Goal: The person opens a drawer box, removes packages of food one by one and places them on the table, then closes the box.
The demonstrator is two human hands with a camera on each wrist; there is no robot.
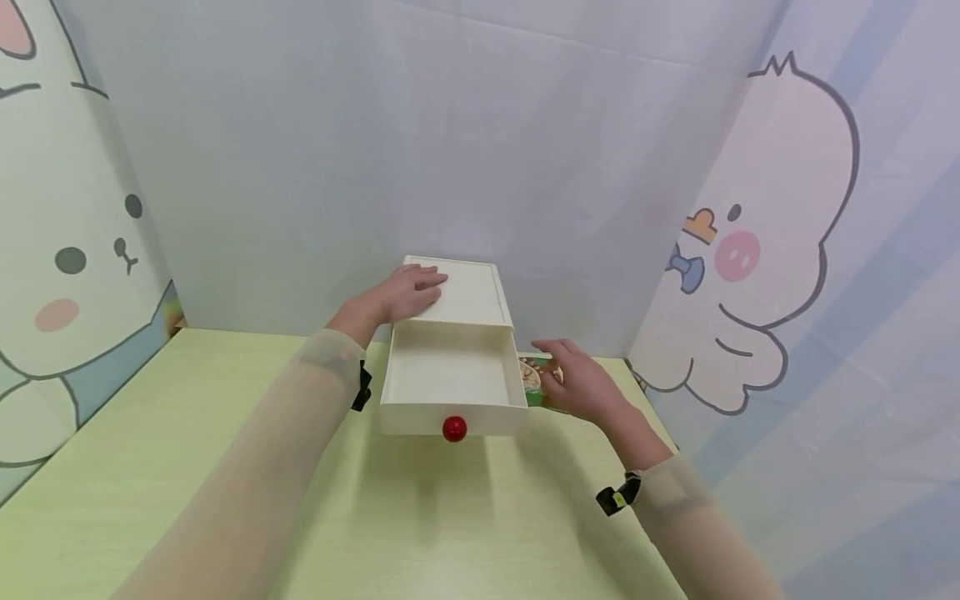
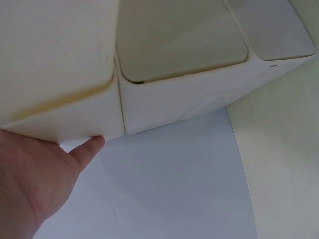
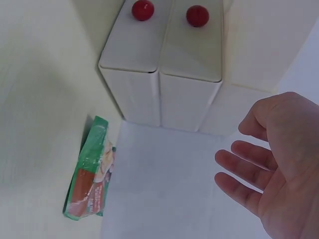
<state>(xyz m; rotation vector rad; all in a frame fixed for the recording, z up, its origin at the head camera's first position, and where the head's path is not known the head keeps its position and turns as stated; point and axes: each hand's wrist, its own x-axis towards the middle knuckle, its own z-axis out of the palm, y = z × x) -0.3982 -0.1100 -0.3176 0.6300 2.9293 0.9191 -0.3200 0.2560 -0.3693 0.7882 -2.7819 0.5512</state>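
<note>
A white drawer cabinet [image 1: 474, 293] stands against the back curtain, its top drawer [image 1: 420, 419] pulled out toward me by a red knob's [image 1: 454, 429] side. The drawer's bare white floor shows. My left hand [image 1: 408, 293] rests on the cabinet's top at its left edge, fingers spread; in the left wrist view its thumb [image 2: 89, 150] lies along the side. Off the drawer's right side, my right hand [image 1: 587, 385] hovers with loosely bent fingers and holds nothing. Beyond it, partly hidden, a green food packet [image 3: 89, 174] lies on the table beside the cabinet.
Two lower drawers with red knobs [image 3: 198, 16] show pushed in, in the right wrist view. A pale green table [image 1: 225, 467] stretches around the cabinet. Curtains with a cartoon rabbit [image 1: 71, 208] and a cartoon chick [image 1: 780, 225] close in the left, back and right.
</note>
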